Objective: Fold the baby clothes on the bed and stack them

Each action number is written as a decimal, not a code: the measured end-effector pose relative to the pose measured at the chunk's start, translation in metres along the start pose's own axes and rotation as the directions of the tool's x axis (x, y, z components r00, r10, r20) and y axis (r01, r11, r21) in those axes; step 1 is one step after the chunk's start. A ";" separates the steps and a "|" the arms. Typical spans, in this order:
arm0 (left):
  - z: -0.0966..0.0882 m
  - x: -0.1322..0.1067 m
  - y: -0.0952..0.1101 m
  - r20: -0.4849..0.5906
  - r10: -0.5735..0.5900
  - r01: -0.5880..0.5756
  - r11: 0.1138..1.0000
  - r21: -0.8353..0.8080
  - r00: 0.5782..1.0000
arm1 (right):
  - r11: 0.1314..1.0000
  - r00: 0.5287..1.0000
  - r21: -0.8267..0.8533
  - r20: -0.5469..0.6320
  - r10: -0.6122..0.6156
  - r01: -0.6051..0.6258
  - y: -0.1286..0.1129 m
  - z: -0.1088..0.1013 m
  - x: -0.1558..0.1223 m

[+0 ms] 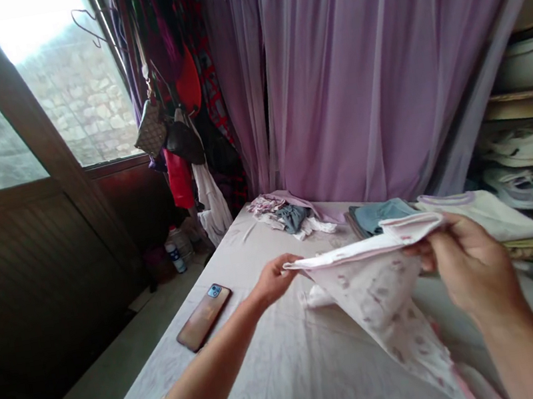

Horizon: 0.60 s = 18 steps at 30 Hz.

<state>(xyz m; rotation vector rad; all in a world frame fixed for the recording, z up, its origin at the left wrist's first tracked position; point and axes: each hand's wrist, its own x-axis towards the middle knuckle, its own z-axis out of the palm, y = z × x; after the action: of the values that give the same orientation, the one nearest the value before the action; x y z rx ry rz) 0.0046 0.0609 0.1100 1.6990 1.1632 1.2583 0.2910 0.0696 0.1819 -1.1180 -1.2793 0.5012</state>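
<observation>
- Head view: L hand (274,280) pinches one corner of white cotton garment (376,290) w/ small pink print, fingers closed on top edge.
- R hand (474,264) grips other end, fingers curled; cloth held up between hands, soft & thin, drooping in long point to bottom of frame, pink trim at edge.
- Done so far, as seen: flat folded stack at right, blue cloth (380,216) next to white top w/ lilac neckband (481,216).
- Left: loose crumpled clothes heap (289,216) at far end of sheet-covered surface (296,383).
- Smartphone (204,317) lies back up, glossy coppery finish, left of L hand.
- Behind: sheer mauve curtain (366,62), pleated; quilted handbag (151,128) hanging by window; white sneakers (516,177) on shelf at right.
</observation>
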 end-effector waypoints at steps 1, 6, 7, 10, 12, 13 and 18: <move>-0.007 0.005 0.006 -0.071 -0.005 -0.004 0.992 -0.123 0.997 | 0.999 0.998 -0.001 0.042 0.048 -0.048 0.002 0.006 0.010; -0.041 0.039 0.053 -0.366 -0.106 -0.009 0.954 -0.299 0.924 | 0.998 0.994 -0.048 0.091 0.054 -0.050 -0.010 0.044 0.053; -0.046 0.044 0.064 -0.431 -0.077 -0.046 0.962 -0.269 0.899 | 1.000 0.999 0.000 0.032 0.003 -0.003 -0.015 0.050 0.058; -0.049 0.051 0.097 -0.540 0.109 -0.222 0.964 -0.149 0.835 | 0.978 0.993 0.195 -0.100 -0.056 0.075 -0.025 0.065 0.069; -0.042 0.046 0.110 -0.512 0.193 -0.277 0.956 -0.093 0.837 | 0.953 0.998 0.301 -0.058 0.002 0.016 -0.018 0.072 0.069; -0.035 0.041 0.111 -0.472 0.207 -0.272 0.959 -0.074 0.857 | 0.941 0.999 0.334 -0.014 0.052 -0.045 -0.011 0.075 0.065; 0.015 0.015 0.073 -0.132 0.075 -0.073 0.997 0.018 0.988 | 0.950 0.955 0.146 0.154 0.255 -0.277 0.039 0.075 0.018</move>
<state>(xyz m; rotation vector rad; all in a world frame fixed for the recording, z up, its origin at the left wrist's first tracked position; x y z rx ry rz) 0.0388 0.0493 0.1766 1.7031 1.1971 1.4312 0.2376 0.1291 0.1498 -1.1372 -1.1810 0.8830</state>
